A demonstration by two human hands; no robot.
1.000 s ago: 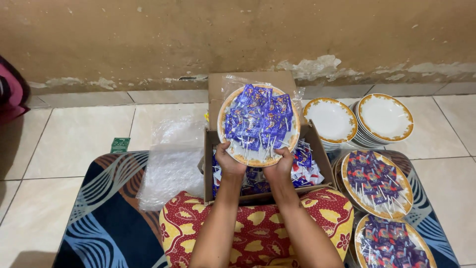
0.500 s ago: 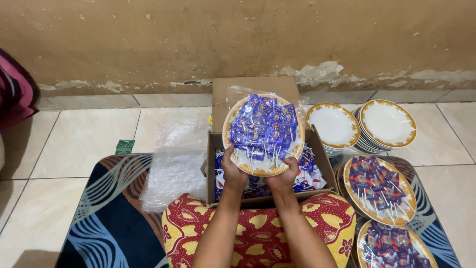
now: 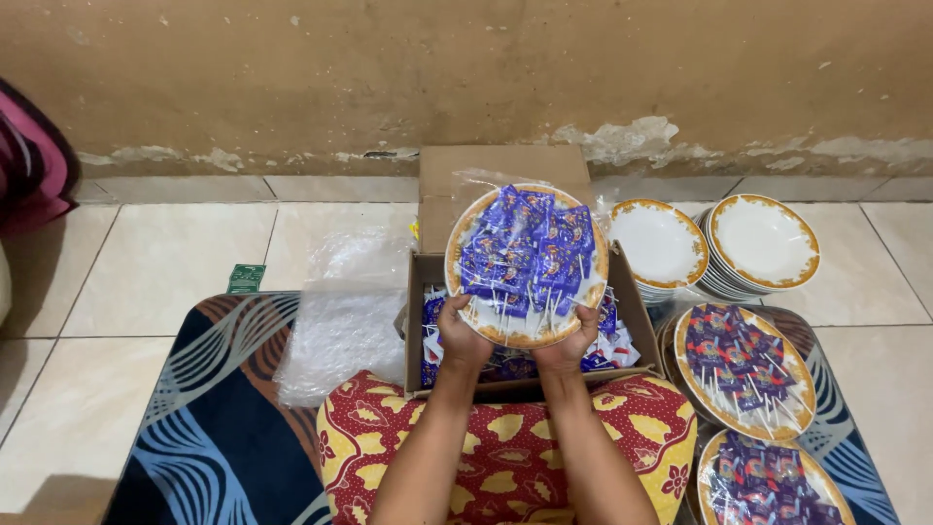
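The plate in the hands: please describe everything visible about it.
The plate is round and white with a gold patterned rim. It is piled with small blue-purple wrapped sweets on white sticks, under clear plastic film. It is tilted toward the camera above the open cardboard box. The left hand and right hand grip its lower edge.

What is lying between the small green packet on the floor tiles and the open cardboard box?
In the head view, a crumpled clear plastic bag lies between the green packet and the cardboard box, partly on the patterned mat.

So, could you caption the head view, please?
Both hands hold a candy-filled plate over an open cardboard box.
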